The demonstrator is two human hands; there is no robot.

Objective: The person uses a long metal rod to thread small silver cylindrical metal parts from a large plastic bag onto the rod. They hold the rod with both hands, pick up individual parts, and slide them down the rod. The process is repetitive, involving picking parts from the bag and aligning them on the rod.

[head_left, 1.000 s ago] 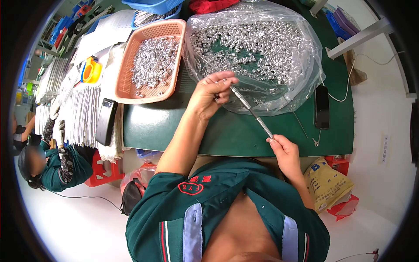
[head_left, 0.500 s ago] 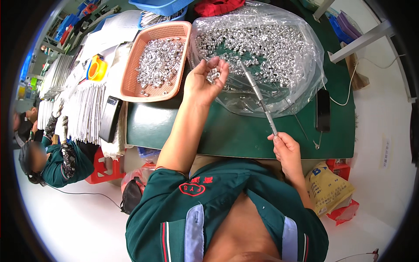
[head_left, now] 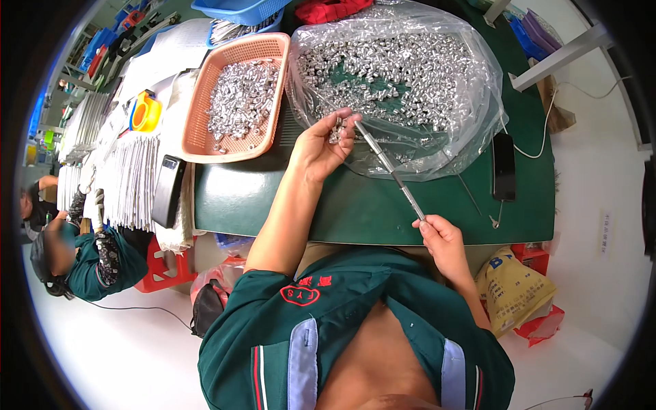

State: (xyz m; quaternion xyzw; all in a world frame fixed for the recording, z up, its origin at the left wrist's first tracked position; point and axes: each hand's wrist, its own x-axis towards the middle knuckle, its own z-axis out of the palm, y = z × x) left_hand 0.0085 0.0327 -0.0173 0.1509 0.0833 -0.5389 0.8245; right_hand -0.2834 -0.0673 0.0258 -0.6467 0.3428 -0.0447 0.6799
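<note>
Several small silvery metal fittings [head_left: 336,131] lie in the curled fingers of my left hand [head_left: 322,149]. My right hand [head_left: 443,239] grips the lower end of a slim silver metal rod [head_left: 386,162], which slants up and left. The rod's far tip is right at my left fingertips; whether it touches a fitting I cannot tell. Behind both hands, a clear plastic bag [head_left: 437,154] lies spread open with a great many of the same fittings [head_left: 424,75] on it. To the left, an orange-pink basket [head_left: 195,119] holds more of them.
Left of the basket are a black phone-like device [head_left: 169,191], a yellow tape dispenser [head_left: 145,113] and stacked white strips [head_left: 133,181]. A phone [head_left: 503,171] with a cable lies at the green table's [head_left: 287,215] right. Blue baskets [head_left: 246,10] stand behind. A co-worker [head_left: 96,256] sits far left.
My left hand has lowered slightly, its fingers closing more around the fittings. The rod has swung left and down, bringing its tip to my left fingertips. The view has shifted a little.
</note>
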